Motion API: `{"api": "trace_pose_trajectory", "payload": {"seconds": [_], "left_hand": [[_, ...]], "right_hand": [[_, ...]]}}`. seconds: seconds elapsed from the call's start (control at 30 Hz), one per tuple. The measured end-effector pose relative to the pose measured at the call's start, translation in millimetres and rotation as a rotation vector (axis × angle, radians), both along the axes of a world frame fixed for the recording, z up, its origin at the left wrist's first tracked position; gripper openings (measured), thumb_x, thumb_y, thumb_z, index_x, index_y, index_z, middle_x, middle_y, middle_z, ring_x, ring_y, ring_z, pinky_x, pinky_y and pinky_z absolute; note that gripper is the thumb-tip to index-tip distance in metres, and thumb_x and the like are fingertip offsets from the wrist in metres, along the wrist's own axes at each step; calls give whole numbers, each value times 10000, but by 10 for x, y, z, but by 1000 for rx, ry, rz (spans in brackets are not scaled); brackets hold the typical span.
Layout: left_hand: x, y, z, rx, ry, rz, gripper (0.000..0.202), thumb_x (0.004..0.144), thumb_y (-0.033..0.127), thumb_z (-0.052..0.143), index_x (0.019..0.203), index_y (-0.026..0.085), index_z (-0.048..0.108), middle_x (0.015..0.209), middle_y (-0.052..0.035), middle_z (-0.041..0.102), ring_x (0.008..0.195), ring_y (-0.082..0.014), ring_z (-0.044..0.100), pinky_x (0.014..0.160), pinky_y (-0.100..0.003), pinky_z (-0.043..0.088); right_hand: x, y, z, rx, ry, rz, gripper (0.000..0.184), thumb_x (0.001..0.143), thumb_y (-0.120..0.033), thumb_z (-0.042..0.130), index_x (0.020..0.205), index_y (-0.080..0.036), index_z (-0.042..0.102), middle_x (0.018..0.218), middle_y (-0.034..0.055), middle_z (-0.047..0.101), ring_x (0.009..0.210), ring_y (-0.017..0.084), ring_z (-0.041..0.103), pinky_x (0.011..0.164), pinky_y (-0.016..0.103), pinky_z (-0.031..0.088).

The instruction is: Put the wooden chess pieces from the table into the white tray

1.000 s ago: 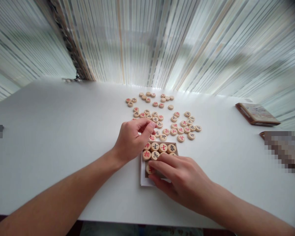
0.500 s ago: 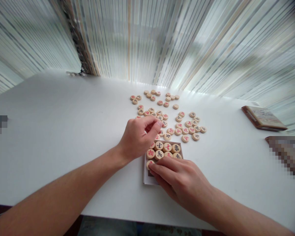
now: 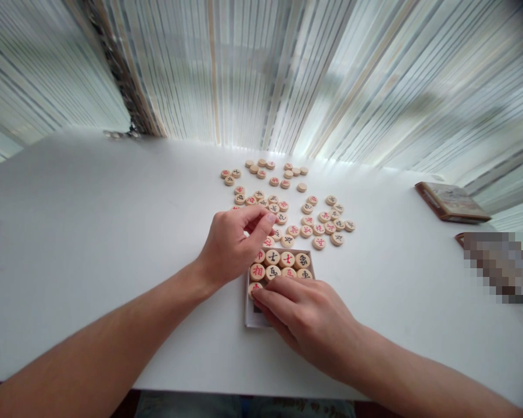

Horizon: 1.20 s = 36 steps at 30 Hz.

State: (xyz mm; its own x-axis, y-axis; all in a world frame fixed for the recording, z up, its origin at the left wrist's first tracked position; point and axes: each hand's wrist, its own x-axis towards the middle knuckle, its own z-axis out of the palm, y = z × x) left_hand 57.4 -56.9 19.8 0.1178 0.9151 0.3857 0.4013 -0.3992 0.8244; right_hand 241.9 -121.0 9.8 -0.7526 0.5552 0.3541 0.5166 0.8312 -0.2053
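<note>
A shallow box (image 3: pixel 247 313) on the table holds rows of round wooden xiangqi pieces (image 3: pixel 287 259) with red and black characters. My right hand (image 3: pixel 307 313) reaches over the box's near part, its fingertips closed on a xiangqi piece (image 3: pixel 255 288) with a red character at the left side of the third row. Part of the box is hidden under this hand. My left hand (image 3: pixel 237 241) hovers at the box's far left corner, thumb and fingers pinched together. Whether anything is between those fingers cannot be made out.
Many loose xiangqi pieces (image 3: pixel 306 231) lie scattered beyond the box, some face down. At the right of the white table (image 3: pixel 113 232) rest a flat brown-edged box (image 3: pixel 455 203) and a blurred-out object (image 3: pixel 492 267). Striped curtains (image 3: pixel 244 75) hang along the back.
The view has turned slightly right, so everything sits further left in it. Both hands keep nearly the same pose and place over the box.
</note>
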Motion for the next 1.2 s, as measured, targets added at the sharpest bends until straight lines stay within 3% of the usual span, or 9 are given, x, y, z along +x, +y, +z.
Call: {"api": "trace_pose_trajectory", "payload": {"seconds": [0.17, 0.3, 0.43, 0.5, 0.6, 0.87, 1.2], "left_hand": [[-31, 11, -2, -8, -7, 5, 290, 1042, 348, 624, 890, 171, 796, 759, -31, 804, 721, -182, 760, 710, -267, 571], [-83, 66, -8, -13, -30, 38, 282, 1038, 363, 638, 924, 168, 807, 781, -30, 815, 717, -182, 775, 709, -267, 596], [-157, 139, 13, 4, -28, 90, 287, 1025, 376, 655, 910, 166, 813, 805, -38, 824, 720, -182, 780, 718, -275, 614], [-203, 176, 40, 17, -16, 126, 269, 1014, 361, 662, 909, 168, 818, 796, -32, 823, 706, -173, 772, 700, -263, 610], [-291, 251, 68, 45, 2, 204, 251, 1000, 353, 670, 932, 172, 830, 800, -27, 826, 718, -168, 774, 714, -253, 610], [-521, 479, -61, 34, 96, 306, 267, 920, 401, 732, 1016, 187, 860, 914, -57, 860, 800, -217, 806, 763, -306, 619], [-508, 478, -73, 12, 235, 307, 246, 902, 401, 735, 1002, 221, 868, 943, -46, 874, 848, -247, 813, 722, -311, 601]], "right_hand": [[25, -4, 49, 0, 122, 1, 233, 1082, -132, 579, 1022, -121, 804, 777, 47, 722, 618, 185, 647, 550, 330, 440], [177, 167, 134, 31, 326, -59, 210, 1065, -171, 628, 958, -124, 802, 699, 24, 695, 536, 135, 572, 523, 291, 400], [477, 577, 137, 73, 536, -326, 220, 994, -219, 734, 787, -157, 776, 615, -5, 685, 505, 101, 533, 529, 247, 401], [631, 794, 82, -43, 630, -522, 239, 963, -279, 750, 753, -169, 781, 569, -13, 657, 493, 111, 523, 520, 251, 402], [799, 1028, -24, -92, 670, -615, 275, 956, -333, 728, 756, -157, 794, 558, 3, 652, 490, 127, 525, 494, 257, 390], [919, 1170, -130, -133, 700, -656, 278, 932, -403, 735, 832, -158, 822, 650, 40, 716, 563, 159, 573, 551, 283, 436], [928, 1191, -176, -147, 675, -623, 275, 944, -416, 724, 839, -181, 820, 683, 50, 749, 575, 176, 602, 556, 296, 456]]}}
